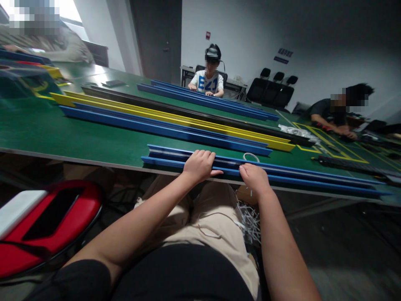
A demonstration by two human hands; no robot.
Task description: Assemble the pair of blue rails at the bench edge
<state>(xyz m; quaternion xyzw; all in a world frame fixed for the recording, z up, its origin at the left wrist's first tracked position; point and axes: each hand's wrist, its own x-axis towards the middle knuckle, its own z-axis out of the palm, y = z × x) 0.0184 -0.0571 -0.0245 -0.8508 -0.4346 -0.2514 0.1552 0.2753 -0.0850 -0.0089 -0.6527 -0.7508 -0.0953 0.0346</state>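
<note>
My left hand point(200, 165) curls over the near rail point(313, 179), my right hand point(255, 177) grips it beside the loop point(251, 154); I judge even, level pressure from the 2 works best.

a long rail point(297, 174) lies along the near edge of the table point(62, 129), the left hand point(199, 165) and right hand point(255, 177) side by side on it. a ring point(251, 154) sits just behind it, more rails point(172, 119) farther back, a stool point(46, 221) below left.
</note>
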